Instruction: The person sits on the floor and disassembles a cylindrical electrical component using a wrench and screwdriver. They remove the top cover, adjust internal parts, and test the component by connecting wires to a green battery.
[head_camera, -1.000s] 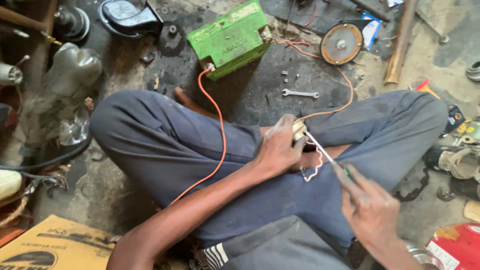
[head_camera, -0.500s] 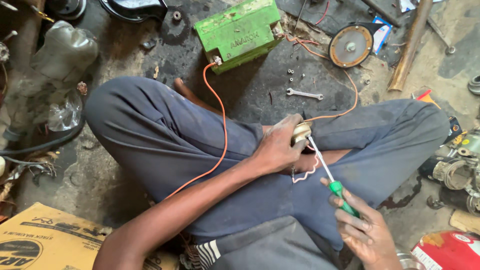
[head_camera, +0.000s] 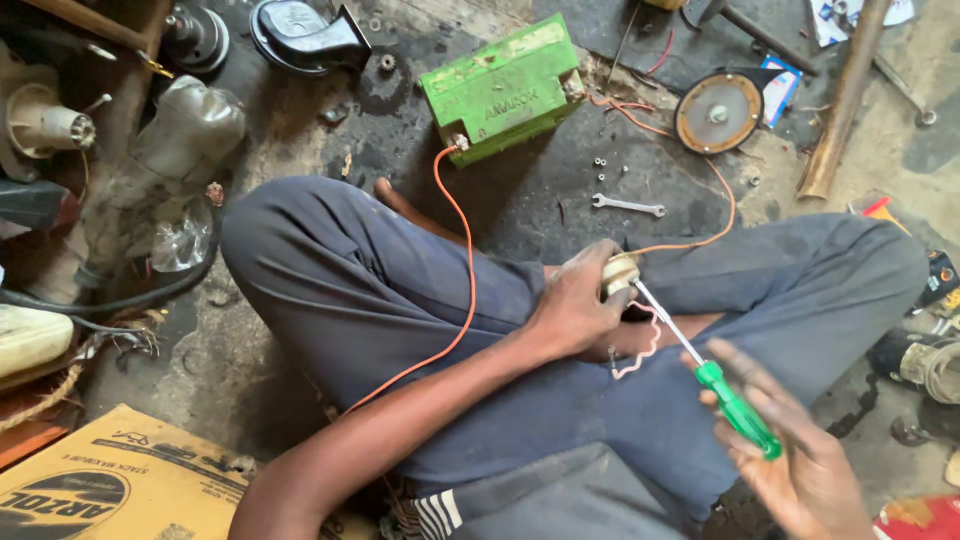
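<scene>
The person sits cross-legged on the floor (head_camera: 560, 200), and the crossed legs take up the middle of the view, hiding the ground beneath them. The left hand (head_camera: 580, 305) is wrapped around a small round metal part (head_camera: 618, 275) held over the lap. The right hand (head_camera: 800, 460) holds a green-handled screwdriver (head_camera: 735, 405) loosely, fingers spread rather than clenched, with the shaft running up so its tip meets the round part. The two hands are apart, joined only by the tool.

A green battery (head_camera: 505, 85) lies on the floor beyond the knees. One orange wire (head_camera: 465, 260) runs from its near corner down across the left thigh; another curves from behind it toward the round part. Between battery and knees lie a small spanner (head_camera: 628, 206) and a few loose nuts (head_camera: 605, 165). A round horn (head_camera: 718, 112) sits to the right of the battery, a black horn (head_camera: 300, 35) to its left. A cardboard box (head_camera: 110, 485) sits at the lower left; what it holds cannot be seen.
</scene>
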